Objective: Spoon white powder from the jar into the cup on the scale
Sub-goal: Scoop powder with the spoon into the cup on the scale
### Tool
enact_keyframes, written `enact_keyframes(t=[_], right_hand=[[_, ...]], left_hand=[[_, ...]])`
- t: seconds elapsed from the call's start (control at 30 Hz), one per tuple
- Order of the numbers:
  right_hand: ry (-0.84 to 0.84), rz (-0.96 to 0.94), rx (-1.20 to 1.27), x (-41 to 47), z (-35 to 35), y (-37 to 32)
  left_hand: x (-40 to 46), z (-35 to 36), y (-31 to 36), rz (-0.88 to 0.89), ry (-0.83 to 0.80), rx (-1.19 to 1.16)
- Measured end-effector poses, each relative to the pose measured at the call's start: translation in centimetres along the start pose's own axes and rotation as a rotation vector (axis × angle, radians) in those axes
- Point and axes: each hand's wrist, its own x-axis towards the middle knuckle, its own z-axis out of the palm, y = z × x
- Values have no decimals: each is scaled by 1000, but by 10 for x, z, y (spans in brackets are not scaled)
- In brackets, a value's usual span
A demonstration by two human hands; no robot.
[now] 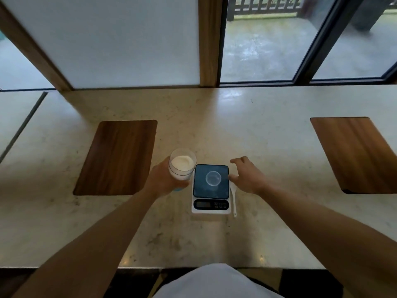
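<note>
1. Jar: a clear round plastic jar [182, 165] part-filled with white powder [182, 162] sits left of frame centre, just beside the left edge of the scale, its mouth uncovered.
2. The left hand [164, 179] wraps the jar's lower wall from the left; the fingers curl closed around it, and their tips are hidden behind the jar.
3. A white kitchen scale [211, 190] with a dark square platform lies at centre frame on the pale marbled stone counter [268, 143], display toward the bottom of the frame.
4. A small clear round cup [213, 178] stands in the middle of the platform; whether it holds anything cannot be told.
5. The right hand [247, 176] hovers at the scale's right edge, fingers [236, 161] loosely spread and gripping nothing; whether the lower fingertip touches the platform cannot be told.
6. A white plastic spoon [234, 198] lies on the counter along the scale's right side, partly beneath that hand.
7. Two dark wooden rectangular boards [117, 157] flank the scene, far left and far right.
</note>
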Motion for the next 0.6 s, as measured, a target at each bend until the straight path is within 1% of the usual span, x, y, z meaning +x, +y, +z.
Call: enact_keyframes(t=[0.1,0.13,0.2,0.33,0.47,0.6], right_hand=[[69,47,-56,-8,13,15],[66,77,-67,-11,18,19],[13,122,-79,-16,29,27],[-109,102,-99,-28,50,37],[-130,115,-115,-38,61,41],[-102,142,-53,-41,67,41]], left_hand=[[-5,1,-4,-5,-7,33],[-7,2,-5,-5,-4,37],[-9,4,-8,-5,-6,33],[-14,8,-13,-9,-31,15],[-21,12,-17,-4,-35,10],[-25,13,-19,-8,-36,-7]])
